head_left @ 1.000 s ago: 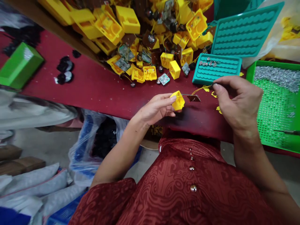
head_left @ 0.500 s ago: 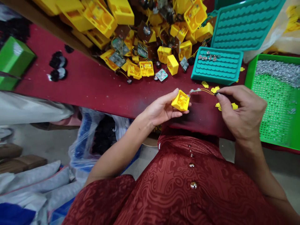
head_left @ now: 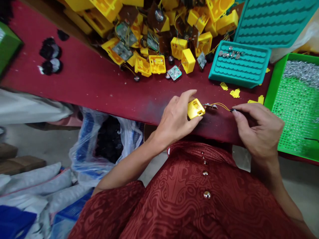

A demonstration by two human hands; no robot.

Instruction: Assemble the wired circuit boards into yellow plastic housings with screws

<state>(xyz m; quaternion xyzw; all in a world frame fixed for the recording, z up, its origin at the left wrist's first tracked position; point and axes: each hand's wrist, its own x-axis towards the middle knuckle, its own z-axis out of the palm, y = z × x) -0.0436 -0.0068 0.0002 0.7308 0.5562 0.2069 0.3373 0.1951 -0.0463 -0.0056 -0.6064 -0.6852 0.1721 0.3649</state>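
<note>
Left hand [head_left: 176, 117]: fingers grip yellow box [head_left: 195, 109], 12 o'clock from shirt [head_left: 189, 205] | Right hand [head_left: 261, 127]: fingers pinch black end [head_left: 233, 110] of wires [head_left: 222, 105], 3 o'clock from box | Board [head_left: 211, 106] between, likely so nothing tangles

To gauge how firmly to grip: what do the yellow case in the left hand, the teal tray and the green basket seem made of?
Yellow case: likely hard plastic, smooth with a slight sheen; crisp moulded edges and small holes suggest it.
Teal tray: probably plastic, satin, judging by its even colour and wavy ridges.
Green basket: apparently plastic, semi-glossy, from its perforated floor.
</note>
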